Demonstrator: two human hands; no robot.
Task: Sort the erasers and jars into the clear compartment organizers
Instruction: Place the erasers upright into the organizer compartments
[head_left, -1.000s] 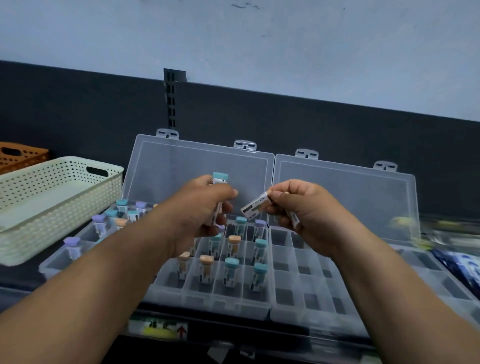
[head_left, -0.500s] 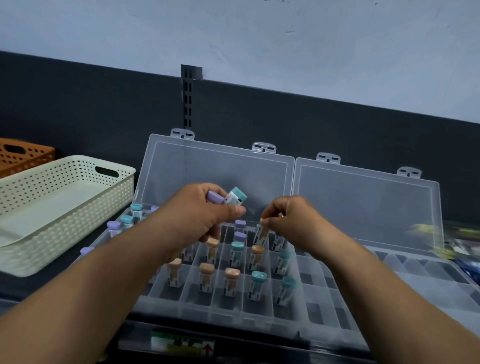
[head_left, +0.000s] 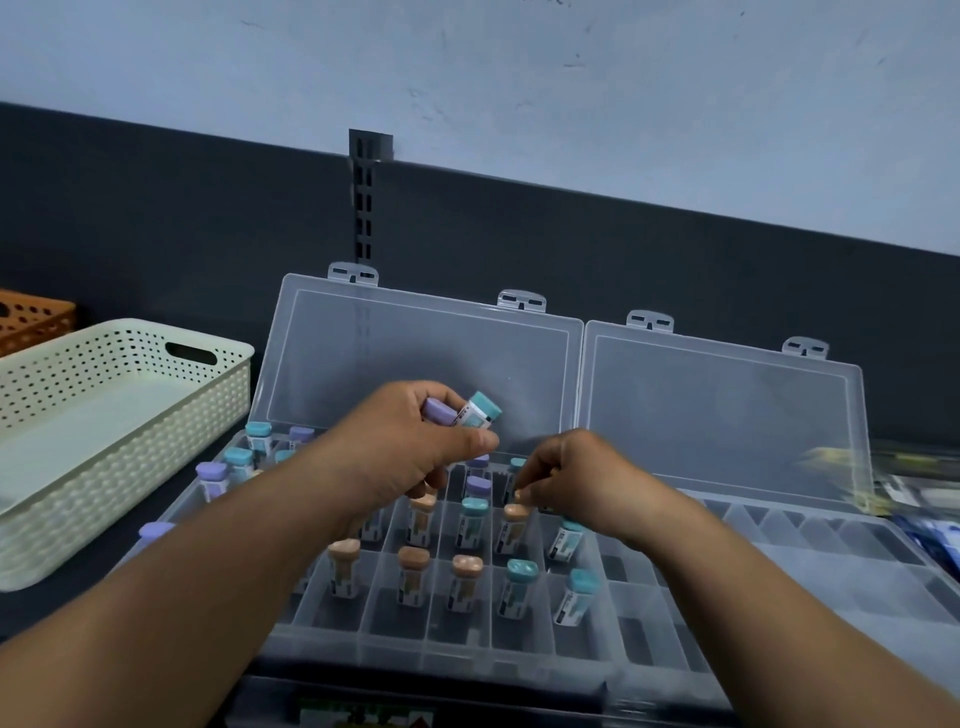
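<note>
Two clear compartment organizers lie side by side with their lids up. The left organizer (head_left: 395, 642) holds several upright erasers with teal, purple and orange ends. My left hand (head_left: 405, 462) hovers over it and grips a teal-ended eraser (head_left: 480, 410) and a purple-ended eraser (head_left: 439, 410) together. My right hand (head_left: 582, 480) reaches down into a middle compartment, fingertips pinching the top of an orange-ended eraser (head_left: 514, 519) that stands there. The compartments in view of the right organizer (head_left: 779, 587) hold nothing.
A cream perforated basket (head_left: 119, 415) stands to the left of the organizers, with an orange basket (head_left: 31, 317) behind it. Blurred packets lie at the far right edge (head_left: 919, 493). A dark panel and pale wall rise behind the lids.
My right hand has come down from mid-air to a middle compartment of the left organizer, where an orange-ended eraser now stands under its fingertips. My left hand stays raised with its erasers.
</note>
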